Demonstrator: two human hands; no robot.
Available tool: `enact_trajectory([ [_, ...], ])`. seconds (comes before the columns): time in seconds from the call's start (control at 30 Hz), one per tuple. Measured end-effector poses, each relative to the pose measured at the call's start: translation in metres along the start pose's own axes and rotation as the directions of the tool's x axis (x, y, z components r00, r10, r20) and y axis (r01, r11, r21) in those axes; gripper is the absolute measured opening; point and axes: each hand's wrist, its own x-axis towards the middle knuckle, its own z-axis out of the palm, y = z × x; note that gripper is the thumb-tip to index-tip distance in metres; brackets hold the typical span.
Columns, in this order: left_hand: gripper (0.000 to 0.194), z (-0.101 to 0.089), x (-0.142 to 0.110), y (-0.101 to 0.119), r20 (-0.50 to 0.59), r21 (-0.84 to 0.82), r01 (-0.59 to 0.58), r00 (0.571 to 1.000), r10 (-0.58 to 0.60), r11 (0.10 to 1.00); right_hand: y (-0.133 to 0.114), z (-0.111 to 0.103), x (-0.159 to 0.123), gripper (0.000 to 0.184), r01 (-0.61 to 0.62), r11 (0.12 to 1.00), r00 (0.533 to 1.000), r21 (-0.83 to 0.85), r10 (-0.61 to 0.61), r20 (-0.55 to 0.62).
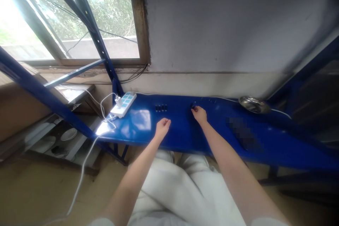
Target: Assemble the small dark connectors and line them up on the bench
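My right hand point(199, 114) reaches over the blue table, its thumb and fingers pinched on a small dark piece point(195, 108) whose kind I cannot make out. Closer to the front edge, my left hand point(162, 127) hovers with its fingertips drawn together; anything between them is hidden or too small to tell. Beyond the left hand, several small dark upright-looking pieces with light ends point(161, 108) form a short row. They stand apart from both hands.
A white power strip point(124, 105) with a plug and cables lies at the left end of the blue table point(180, 130). At the back right sits a shiny metal bowl point(254, 105). A blurred dark object point(245, 134) lies right of my right forearm. Blue shelf posts point(99, 42) rise at the left.
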Motion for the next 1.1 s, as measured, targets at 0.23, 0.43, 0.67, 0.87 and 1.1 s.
enact_trajectory([
  [0.23,0.027,0.0,0.001,-0.001,0.0,0.01,0.001,1.0,-0.001,1.0,-0.006,0.005,0.011,0.026,-0.042,0.998,0.999,-0.048,0.043,0.008],
  [0.43,0.026,0.0,0.001,-0.001,-0.002,0.001,0.015,1.0,-0.015,1.0,-0.008,0.004,0.014,0.027,-0.057,0.995,0.998,-0.079,0.059,0.03],
  [0.67,0.025,-0.001,0.001,0.002,0.004,0.01,0.02,1.0,-0.02,1.0,-0.006,0.005,0.017,0.025,-0.049,0.995,0.998,-0.084,0.053,0.044],
  [0.87,0.024,-0.002,-0.001,0.005,0.005,0.006,0.021,1.0,-0.021,1.0,-0.002,0.006,0.027,0.023,-0.042,0.993,0.991,-0.108,0.055,0.121],
  [1.1,0.021,-0.001,0.0,0.005,0.01,0.022,0.03,0.999,-0.031,0.999,0.0,0.0,0.031,0.026,-0.14,0.988,0.976,-0.06,0.148,0.158],
])
